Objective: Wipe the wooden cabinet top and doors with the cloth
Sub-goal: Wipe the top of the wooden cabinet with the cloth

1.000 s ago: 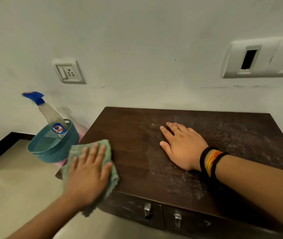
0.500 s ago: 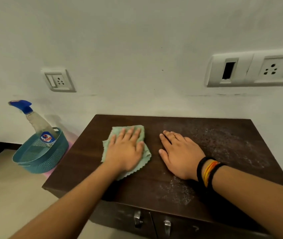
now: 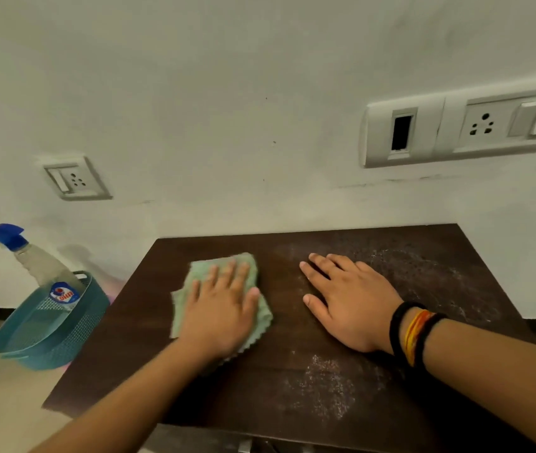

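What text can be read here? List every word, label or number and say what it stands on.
"Colin": the round label on the spray bottle, which stands in the teal basket.
The blue spray head carries a small mark, too blurred to read.
The wall sockets and cabinet top carry no text.

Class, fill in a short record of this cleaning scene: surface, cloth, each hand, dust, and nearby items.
surface: dark wooden cabinet top
cloth: green cloth, flat on the top's left half
left hand: left hand pressed flat on the cloth
right hand: right hand flat on bare wood, wristbands on
dust: white dust front and right
nearby: spray bottle in teal basket, left of cabinet
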`<state>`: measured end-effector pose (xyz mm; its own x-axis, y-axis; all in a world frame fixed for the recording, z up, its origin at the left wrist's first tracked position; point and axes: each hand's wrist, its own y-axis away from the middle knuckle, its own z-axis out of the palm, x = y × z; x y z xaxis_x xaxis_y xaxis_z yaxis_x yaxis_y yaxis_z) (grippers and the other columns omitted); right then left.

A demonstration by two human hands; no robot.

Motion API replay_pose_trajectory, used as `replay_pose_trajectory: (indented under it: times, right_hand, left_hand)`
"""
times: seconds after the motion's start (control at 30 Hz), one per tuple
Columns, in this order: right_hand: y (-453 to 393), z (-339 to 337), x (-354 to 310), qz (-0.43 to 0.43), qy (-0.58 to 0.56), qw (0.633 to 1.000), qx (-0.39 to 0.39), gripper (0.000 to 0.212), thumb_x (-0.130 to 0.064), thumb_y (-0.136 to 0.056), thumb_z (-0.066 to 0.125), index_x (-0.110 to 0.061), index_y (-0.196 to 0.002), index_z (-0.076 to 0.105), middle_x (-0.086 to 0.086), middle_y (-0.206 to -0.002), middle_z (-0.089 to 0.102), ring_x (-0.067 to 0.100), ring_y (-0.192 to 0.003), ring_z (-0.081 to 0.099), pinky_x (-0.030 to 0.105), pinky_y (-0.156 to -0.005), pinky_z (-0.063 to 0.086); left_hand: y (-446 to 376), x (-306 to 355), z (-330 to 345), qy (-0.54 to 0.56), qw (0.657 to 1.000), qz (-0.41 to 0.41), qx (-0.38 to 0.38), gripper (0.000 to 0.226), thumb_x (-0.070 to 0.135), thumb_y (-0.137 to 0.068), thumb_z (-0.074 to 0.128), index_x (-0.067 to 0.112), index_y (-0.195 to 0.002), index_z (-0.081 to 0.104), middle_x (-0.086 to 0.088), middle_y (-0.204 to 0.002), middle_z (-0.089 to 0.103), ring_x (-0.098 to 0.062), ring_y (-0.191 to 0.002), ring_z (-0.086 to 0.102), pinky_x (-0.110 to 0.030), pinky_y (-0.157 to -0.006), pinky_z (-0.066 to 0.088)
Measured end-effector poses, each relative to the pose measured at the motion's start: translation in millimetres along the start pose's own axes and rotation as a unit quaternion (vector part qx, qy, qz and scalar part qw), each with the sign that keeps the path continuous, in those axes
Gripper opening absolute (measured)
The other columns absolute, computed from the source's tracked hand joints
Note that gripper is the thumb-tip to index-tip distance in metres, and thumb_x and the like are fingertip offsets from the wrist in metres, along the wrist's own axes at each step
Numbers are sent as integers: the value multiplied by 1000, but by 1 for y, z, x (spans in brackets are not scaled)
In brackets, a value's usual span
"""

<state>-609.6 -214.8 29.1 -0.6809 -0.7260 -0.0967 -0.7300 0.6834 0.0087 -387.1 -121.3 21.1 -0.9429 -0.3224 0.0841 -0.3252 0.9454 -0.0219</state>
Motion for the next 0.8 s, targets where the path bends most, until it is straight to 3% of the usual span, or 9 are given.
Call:
replay_pose_trajectory:
  times: [0.1,0.2,0.27,0.4,0.5,0.57,0.67,0.73,0.8]
  right_hand:
    - [-2,-2,-3,-3,6,1000,-7,67,-59,-100,13,-29,-159,8,-3,-168,11,22,-152,13,41,-119,19]
    - [-3,-6,0,2,4,1000,-12,67,-61,-99,11,-31,-159,6,-3,-168,9,22,-153,12,41,-120,18]
    - [0,-5,6,1,3,1000,-17,65,-61,-99,11,-34,-159,7,-3,-168,10,23,-152,12,42,-119,19]
    - [2,-5,12,14,-11,1000,-5,63,-56,-101,15,-32,-159,11,-4,-168,13,22,-151,16,42,-119,21]
    - [4,-10,25,27,10,1000,-12,60,-57,-101,14,-37,-158,11,-2,-167,14,24,-151,17,43,-118,21]
    - [9,-13,39,44,12,999,-22,60,-59,-100,12,-41,-157,10,-1,-167,14,25,-151,17,43,-119,20]
    - [19,-10,51,68,1,997,-19,59,-57,-101,14,-40,-157,11,0,-167,14,24,-151,17,43,-119,20]
    - [20,-12,51,65,0,998,-21,58,-54,-102,16,-39,-158,11,1,-167,14,24,-151,16,44,-119,20]
    - [21,-16,52,55,1,998,-29,59,-56,-102,15,-40,-158,10,1,-168,13,24,-152,15,44,-120,20]
  left_hand:
    - [-42,36,5,38,993,113,-8,60,58,-101,13,41,-158,10,12,-168,7,-17,-155,3,-45,-124,2]
    - [-76,-9,-10,20,998,-51,-1,64,62,-97,7,40,-158,12,-2,-168,9,-28,-155,7,-51,-123,4]
    - [-28,-10,-2,10,993,-121,6,62,58,-100,11,36,-159,10,-12,-167,9,-31,-154,7,-51,-124,2]
    - [3,68,9,25,993,115,3,62,55,-103,11,30,-159,2,5,-167,-11,-16,-154,-10,-40,-125,-3]
    - [-57,43,-3,23,998,51,2,64,54,-103,10,27,-160,7,4,-168,-10,-19,-155,-8,-43,-125,1]
    - [-34,20,-3,8,1000,-2,3,66,53,-102,7,22,-160,3,3,-168,-10,-17,-154,-8,-41,-125,0]
    - [42,67,3,21,993,118,-9,66,55,-99,4,27,-158,-5,12,-163,-19,-10,-151,-19,-37,-124,-6]
    - [23,91,10,26,982,185,-9,62,54,-102,8,32,-159,0,13,-166,-12,-12,-153,-14,-40,-125,-4]
    - [-17,83,-2,31,992,124,-19,60,52,-103,12,32,-159,6,9,-168,-1,-17,-155,-3,-42,-125,0]
